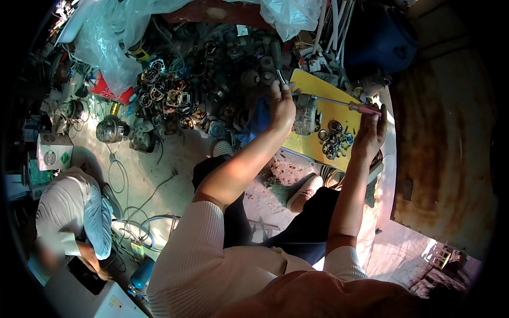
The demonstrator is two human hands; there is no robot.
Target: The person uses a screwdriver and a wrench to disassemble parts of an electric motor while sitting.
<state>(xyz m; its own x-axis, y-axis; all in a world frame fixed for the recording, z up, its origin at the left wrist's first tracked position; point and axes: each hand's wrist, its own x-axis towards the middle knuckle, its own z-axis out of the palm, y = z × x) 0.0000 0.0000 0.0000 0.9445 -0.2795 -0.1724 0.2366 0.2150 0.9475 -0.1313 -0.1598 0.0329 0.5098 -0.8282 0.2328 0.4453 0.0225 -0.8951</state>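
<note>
My right hand [370, 132] grips the red handle of a long screwdriver [339, 103], whose shaft runs left toward a small grey motor part [306, 114] on a yellow board [318, 146]. My left hand [281, 106] rests on that motor part and holds a blue cloth-like thing [260, 116] beneath the palm. Several bearings and washers [334, 140] lie on the board just below the screwdriver. My legs in dark trousers and two light shoes show below the board.
A heap of dark motor parts and copper windings [180, 95] covers the ground ahead. Clear plastic sheeting [111, 37] lies at the back left, a blue drum [382, 37] at the back right. Another person [74, 212] crouches at the lower left among cables. A rusty metal sheet [445, 159] stands on the right.
</note>
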